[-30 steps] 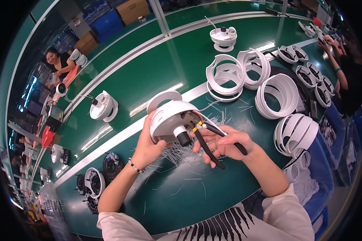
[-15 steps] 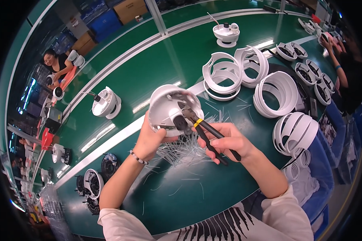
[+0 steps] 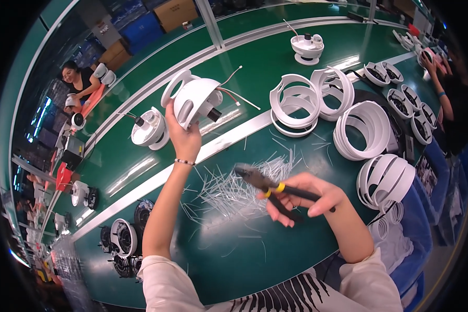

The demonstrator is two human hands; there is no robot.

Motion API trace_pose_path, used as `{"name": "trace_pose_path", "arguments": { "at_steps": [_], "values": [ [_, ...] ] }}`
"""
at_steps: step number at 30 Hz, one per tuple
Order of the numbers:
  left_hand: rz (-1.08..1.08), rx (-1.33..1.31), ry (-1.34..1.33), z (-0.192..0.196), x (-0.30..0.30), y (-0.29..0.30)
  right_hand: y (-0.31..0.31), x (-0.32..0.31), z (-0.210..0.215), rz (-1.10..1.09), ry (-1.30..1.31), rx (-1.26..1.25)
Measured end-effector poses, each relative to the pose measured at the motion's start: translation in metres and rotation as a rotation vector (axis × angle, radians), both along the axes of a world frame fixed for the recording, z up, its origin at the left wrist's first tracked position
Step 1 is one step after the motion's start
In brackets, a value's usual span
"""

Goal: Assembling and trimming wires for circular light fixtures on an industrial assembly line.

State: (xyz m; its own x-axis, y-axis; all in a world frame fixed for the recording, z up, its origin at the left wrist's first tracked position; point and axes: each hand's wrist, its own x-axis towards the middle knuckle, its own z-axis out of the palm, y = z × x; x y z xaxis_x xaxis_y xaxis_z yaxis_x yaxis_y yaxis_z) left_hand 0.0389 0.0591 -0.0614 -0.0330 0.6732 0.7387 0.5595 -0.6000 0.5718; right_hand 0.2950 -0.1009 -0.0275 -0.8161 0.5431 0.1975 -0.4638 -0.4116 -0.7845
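- Left hand: fingers grip the white dome-shaped housing from beneath; its loose wires trail rightward beyond them, best kept unsnagged.
- Right hand: fingers wrap the black-handled pliers; their head, beyond those fingertips, should point clear of wires.

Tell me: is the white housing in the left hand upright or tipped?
Tipped: the white housing has its round base at upper left, not underneath.
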Motion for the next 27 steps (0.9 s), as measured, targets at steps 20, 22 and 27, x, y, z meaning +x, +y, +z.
{"name": "trace_pose_path", "arguments": {
  "at_steps": [20,22,27],
  "values": [
    [-0.117,-0.746,0.235,-0.047,0.044,0.066,0.003,-0.005,-0.010,0.322,-0.127,0.248],
    [0.054,-0.386,0.547,-0.042,0.051,0.042,0.002,-0.006,-0.010,0.325,-0.132,0.248],
    [0.051,-0.575,0.680,-0.033,0.059,0.037,0.002,-0.006,-0.010,0.309,-0.153,0.256]
  ]
}}
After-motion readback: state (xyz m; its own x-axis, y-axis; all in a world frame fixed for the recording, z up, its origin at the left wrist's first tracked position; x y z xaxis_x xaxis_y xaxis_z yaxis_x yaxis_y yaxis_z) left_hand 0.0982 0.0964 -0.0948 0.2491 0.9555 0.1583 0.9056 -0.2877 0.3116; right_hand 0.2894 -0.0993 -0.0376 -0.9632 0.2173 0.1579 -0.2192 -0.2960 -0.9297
